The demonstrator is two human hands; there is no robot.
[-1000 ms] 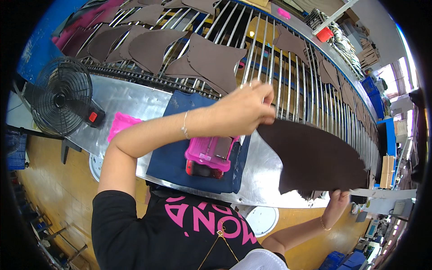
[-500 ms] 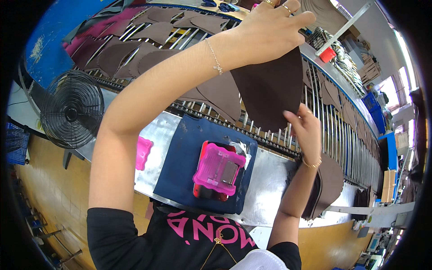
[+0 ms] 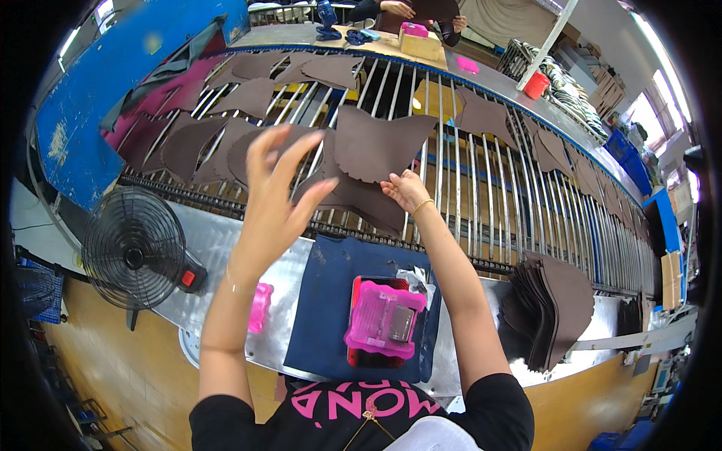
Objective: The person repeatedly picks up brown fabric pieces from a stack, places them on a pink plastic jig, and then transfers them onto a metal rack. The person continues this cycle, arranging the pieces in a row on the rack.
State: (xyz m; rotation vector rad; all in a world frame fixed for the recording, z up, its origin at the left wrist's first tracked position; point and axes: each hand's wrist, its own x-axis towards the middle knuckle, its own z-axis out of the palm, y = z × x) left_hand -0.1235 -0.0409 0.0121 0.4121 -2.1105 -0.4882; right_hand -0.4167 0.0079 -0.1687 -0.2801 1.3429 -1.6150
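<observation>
A dark brown cut panel [image 3: 380, 143], perhaps leather, lies on the metal rod conveyor [image 3: 460, 188] in front of me, overlapping other brown panels [image 3: 376, 204] beneath it. At its lower edge is my right hand [image 3: 406, 191], with thumb and fingers drawn together in a pinch. To the left, my left hand [image 3: 282, 192] hangs in the air above the conveyor's near side. Its fingers are spread and hold nothing. A pink scalloped plastic device [image 3: 382, 319] with a small window rests on a red and black object, on dark blue cloth [image 3: 320, 323].
A black fan [image 3: 134, 258] stands at the left. Thick stacked brown panels [image 3: 553, 308] sit right of my right forearm. A pink plastic piece [image 3: 260, 308] lies on the metal table [image 3: 274, 346]. Across the conveyor, another person's hands [image 3: 397, 9] hold a brown panel.
The panel, earlier lifted between both hands, now lies flat on the conveyor. My left hand has let go and come down to the left; my right hand has shifted left.
</observation>
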